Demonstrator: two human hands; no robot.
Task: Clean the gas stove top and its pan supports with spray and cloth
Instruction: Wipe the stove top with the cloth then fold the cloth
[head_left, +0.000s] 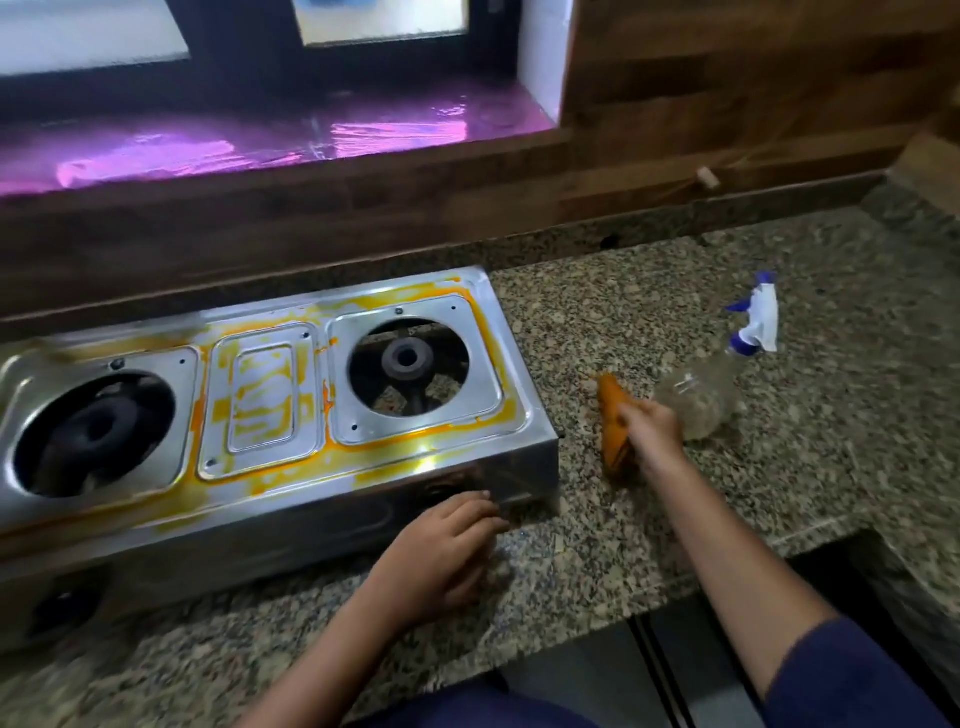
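Observation:
A steel two-burner gas stove (270, 483) sits on the granite counter, its top smeared with orange-yellow stains. Both burners (406, 358) are bare; no pan supports are in view. My left hand (447, 540) rests with relaxed fingers against the stove's front right corner, near a knob. To the right of the stove, my right hand (649, 431) grips an orange-stained cloth (613, 421) on the counter. A clear spray bottle (701, 395) with a white and blue trigger head (758, 317) lies on its side just beyond that hand.
The granite counter (779, 467) stretches right of the stove and ends at a front edge with a dark gap below. A wooden backsplash (727, 104) and a window sill lined with shiny purple film (260, 145) run behind the stove.

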